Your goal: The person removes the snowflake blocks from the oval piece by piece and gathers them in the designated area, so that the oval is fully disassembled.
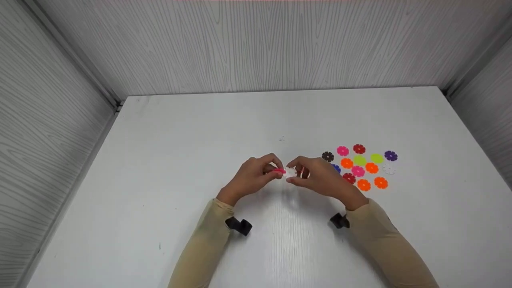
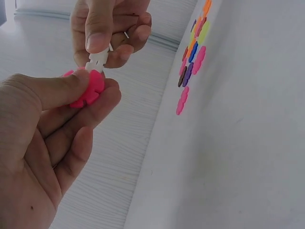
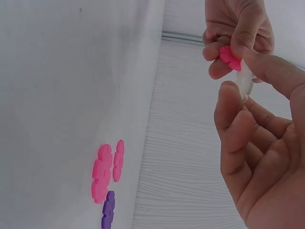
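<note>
Above the middle of the table, my left hand point(image 1: 254, 176) pinches a pink notched building disc point(image 2: 93, 90) between thumb and fingers. My right hand point(image 1: 320, 176) pinches a white notched building disc point(image 3: 245, 81) by its edge. The two discs meet at their rims and stand at an angle to each other, the white disc overlapping the pink one where slots would join. Fingertips of both hands hide part of each disc. In the left wrist view the right thumb point(image 2: 98, 36) lies along the white disc.
To the right on the white table point(image 1: 200, 132) lie several flat notched discs, among them a brown disc point(image 1: 328, 156), a purple disc point(image 1: 391, 156), an orange disc point(image 1: 381, 183) and another white disc point(image 1: 389, 169). The right hand partly covers a blue disc point(image 1: 337, 168). Panelled walls point(image 1: 260, 48) surround the table.
</note>
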`<action>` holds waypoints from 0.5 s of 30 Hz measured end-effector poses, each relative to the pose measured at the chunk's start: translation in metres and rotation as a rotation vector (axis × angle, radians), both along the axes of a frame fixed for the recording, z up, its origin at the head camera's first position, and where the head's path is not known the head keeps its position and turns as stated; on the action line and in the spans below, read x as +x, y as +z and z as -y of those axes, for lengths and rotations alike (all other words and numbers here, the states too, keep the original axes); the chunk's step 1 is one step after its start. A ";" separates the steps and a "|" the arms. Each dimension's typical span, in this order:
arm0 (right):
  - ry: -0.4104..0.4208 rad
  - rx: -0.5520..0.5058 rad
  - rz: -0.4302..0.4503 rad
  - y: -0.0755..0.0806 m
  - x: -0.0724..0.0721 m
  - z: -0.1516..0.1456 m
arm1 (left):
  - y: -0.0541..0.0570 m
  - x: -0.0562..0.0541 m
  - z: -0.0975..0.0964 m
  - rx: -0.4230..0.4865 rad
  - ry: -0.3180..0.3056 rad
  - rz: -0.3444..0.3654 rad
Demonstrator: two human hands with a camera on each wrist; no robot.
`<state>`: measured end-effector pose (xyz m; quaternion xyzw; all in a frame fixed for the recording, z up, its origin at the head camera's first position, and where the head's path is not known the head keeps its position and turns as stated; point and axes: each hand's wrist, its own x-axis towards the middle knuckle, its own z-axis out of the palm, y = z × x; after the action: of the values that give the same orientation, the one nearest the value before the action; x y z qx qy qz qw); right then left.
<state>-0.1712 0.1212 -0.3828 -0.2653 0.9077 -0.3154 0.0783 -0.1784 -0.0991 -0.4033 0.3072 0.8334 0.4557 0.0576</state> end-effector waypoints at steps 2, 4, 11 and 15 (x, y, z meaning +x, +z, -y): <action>0.016 -0.008 -0.046 0.002 0.001 -0.001 | 0.001 0.001 0.000 0.018 -0.001 -0.019; 0.032 -0.024 -0.089 0.004 0.001 -0.002 | 0.003 0.002 0.000 0.036 -0.005 -0.028; 0.035 -0.052 -0.149 0.014 0.001 -0.002 | 0.009 0.003 0.001 0.058 0.006 -0.075; 0.033 -0.052 -0.186 0.018 0.003 -0.001 | 0.014 0.004 0.002 0.053 0.027 -0.102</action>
<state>-0.1686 0.1218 -0.3650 -0.3102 0.8982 -0.3115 -0.0080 -0.1740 -0.1012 -0.3893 0.3203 0.8270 0.4621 0.0007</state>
